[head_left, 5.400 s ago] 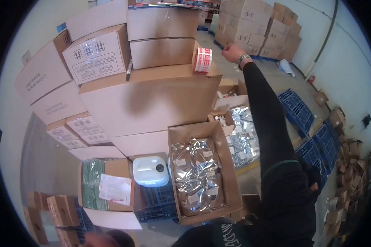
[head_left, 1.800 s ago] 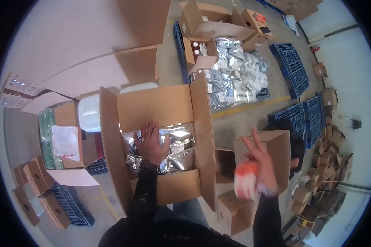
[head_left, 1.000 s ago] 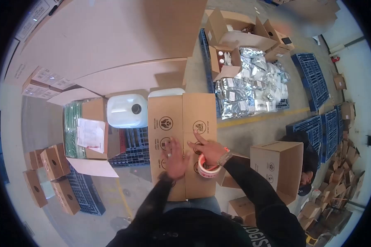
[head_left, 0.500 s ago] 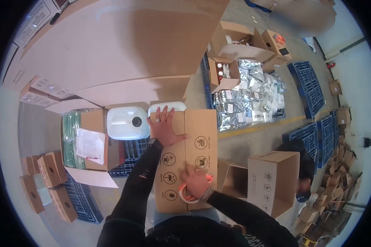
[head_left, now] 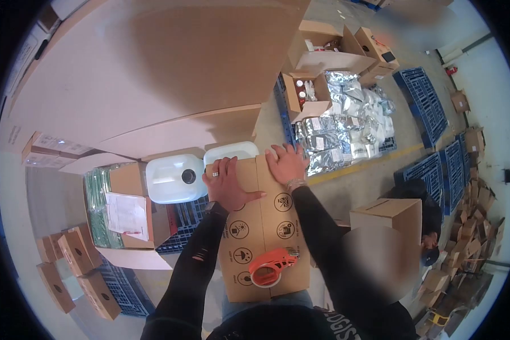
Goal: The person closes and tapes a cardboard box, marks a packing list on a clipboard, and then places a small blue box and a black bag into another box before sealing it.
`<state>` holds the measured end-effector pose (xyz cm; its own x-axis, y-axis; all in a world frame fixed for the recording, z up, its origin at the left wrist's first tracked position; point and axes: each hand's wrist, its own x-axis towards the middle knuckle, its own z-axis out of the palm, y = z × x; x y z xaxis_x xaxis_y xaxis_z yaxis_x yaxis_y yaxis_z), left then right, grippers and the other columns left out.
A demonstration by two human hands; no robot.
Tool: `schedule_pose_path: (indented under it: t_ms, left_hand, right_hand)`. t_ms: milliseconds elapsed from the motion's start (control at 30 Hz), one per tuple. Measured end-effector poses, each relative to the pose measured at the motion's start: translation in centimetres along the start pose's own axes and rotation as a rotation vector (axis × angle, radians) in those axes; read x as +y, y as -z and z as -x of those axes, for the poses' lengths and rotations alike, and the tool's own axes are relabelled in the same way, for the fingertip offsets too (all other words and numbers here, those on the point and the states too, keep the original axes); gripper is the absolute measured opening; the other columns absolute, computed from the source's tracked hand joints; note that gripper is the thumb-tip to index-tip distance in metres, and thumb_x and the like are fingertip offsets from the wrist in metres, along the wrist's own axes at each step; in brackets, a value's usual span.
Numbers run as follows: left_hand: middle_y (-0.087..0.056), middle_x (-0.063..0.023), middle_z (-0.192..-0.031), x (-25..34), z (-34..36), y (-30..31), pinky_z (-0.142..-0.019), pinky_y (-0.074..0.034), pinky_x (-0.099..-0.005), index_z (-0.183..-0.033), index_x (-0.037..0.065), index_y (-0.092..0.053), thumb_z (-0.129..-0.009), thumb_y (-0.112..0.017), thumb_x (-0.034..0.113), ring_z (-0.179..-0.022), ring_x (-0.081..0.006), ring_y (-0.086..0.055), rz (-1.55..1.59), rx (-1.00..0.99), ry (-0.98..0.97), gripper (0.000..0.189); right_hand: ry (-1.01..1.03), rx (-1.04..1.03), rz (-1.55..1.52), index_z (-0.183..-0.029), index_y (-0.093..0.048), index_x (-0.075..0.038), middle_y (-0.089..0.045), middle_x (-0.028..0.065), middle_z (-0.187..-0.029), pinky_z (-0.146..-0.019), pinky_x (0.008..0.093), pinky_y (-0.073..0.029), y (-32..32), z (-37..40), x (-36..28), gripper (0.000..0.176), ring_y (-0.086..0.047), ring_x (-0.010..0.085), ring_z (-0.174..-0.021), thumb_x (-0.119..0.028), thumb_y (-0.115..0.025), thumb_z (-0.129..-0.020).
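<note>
A closed cardboard carton (head_left: pixel 264 238) with black handling symbols stands before me, its two top flaps meeting along a middle seam. My left hand (head_left: pixel 229 186) rests on the far left of its top, thumb stretched toward the seam and fingers at the far edge. On the far right corner lies my right hand (head_left: pixel 287 166), fingers spread and holding nothing. An orange tape dispenser (head_left: pixel 273 265) sits untouched on the near end of the carton top. Just beyond the carton are two white plastic jerrycans (head_left: pixel 175 177), one with a dark cap.
An open box of green packs (head_left: pixel 99 198) with a paper stands left. Silver pouches (head_left: pixel 323 139) cover a pallet at the far right. A co-worker (head_left: pixel 430 221) is beside an open carton (head_left: pixel 388 218) on the right. Blue pallets (head_left: pixel 422 107) and a large cardboard panel (head_left: pixel 170 62) stand around.
My right hand has let go of the tape dispenser, leaving it on the carton, and moved to the far right corner. My left hand stays on the carton's far left.
</note>
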<state>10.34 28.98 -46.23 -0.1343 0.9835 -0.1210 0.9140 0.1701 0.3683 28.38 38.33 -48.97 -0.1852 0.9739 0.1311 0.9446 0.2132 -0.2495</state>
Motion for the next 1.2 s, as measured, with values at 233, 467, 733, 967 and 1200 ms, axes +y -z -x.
schedule_pose_path:
  t_ms: [233, 467, 733, 967, 1200]
  left_hand:
    - [-0.05, -0.0131, -0.138, -0.8, -0.2, 0.2, -0.105, -0.029, -0.0654, -0.139, 0.007, -0.051, -0.051, -0.086, 0.071, -0.135, -0.0333, -0.041, 0.055, 0.081, 0.035, 0.115]
    - [-0.055, -0.0101, -0.129, -2.1, -0.8, -1.3, -0.101, -0.031, -0.0603, -0.128, 0.008, -0.056, -0.055, -0.085, 0.069, -0.127, -0.0326, -0.048, 0.084, 0.167, 0.027, 0.1]
    - [-0.056, -0.0071, -0.124, -0.7, -1.7, -0.9, -0.099, -0.032, -0.06, -0.125, 0.01, -0.057, -0.06, -0.082, 0.072, -0.123, -0.0294, -0.049, 0.039, 0.162, 0.028, 0.093]
    - [-0.056, -0.0081, -0.124, -0.2, -1.6, -1.3, -0.098, -0.033, -0.0642, -0.128, 0.011, -0.056, -0.063, -0.08, 0.073, -0.125, -0.0337, -0.047, 0.012, 0.199, 0.027, 0.093]
    - [-0.054, -0.0047, -0.126, -0.4, -1.1, -1.6, -0.097, -0.031, -0.0703, -0.128, 0.012, -0.054, -0.065, -0.078, 0.073, -0.131, -0.0297, -0.043, 0.007, 0.135, 0.046, 0.091]
  right_hand:
    - [0.012, -0.059, -0.028, -0.12, -0.074, -0.03, -0.061, 0.005, -0.106, -0.088, 0.0567, -0.039, 1.3, 1.7, -1.8, 0.034, -0.052, 0.0344, -0.117, -0.048, -0.06, -0.095]
    - [0.1, -0.034, -0.009, -0.119, -0.073, -0.031, -0.058, 0.0054, -0.104, -0.086, 0.0551, -0.038, 1.8, 1.9, -2.0, 0.03, -0.051, 0.0333, -0.112, -0.044, -0.06, -0.095]
    - [0.087, -0.031, -0.006, -0.117, -0.073, -0.028, -0.056, 0.0061, -0.104, -0.087, 0.0555, -0.037, 0.6, 1.7, -1.0, 0.029, -0.049, 0.0348, -0.114, -0.043, -0.061, -0.094]
    - [0.164, 0.014, 0.049, -0.141, -0.057, -0.022, -0.055, 0.0183, -0.133, -0.102, 0.0693, -0.033, 0.8, 2.4, 0.1, 0.057, -0.04, 0.0436, -0.135, -0.054, -0.059, -0.093]
    - [0.363, -0.917, -0.029, -0.139, -0.055, -0.008, -0.057, 0.0208, -0.132, -0.095, 0.058, -0.047, 12.6, 18.2, -2.0, 0.081, -0.061, 0.042, -0.116, -0.064, -0.067, -0.082]
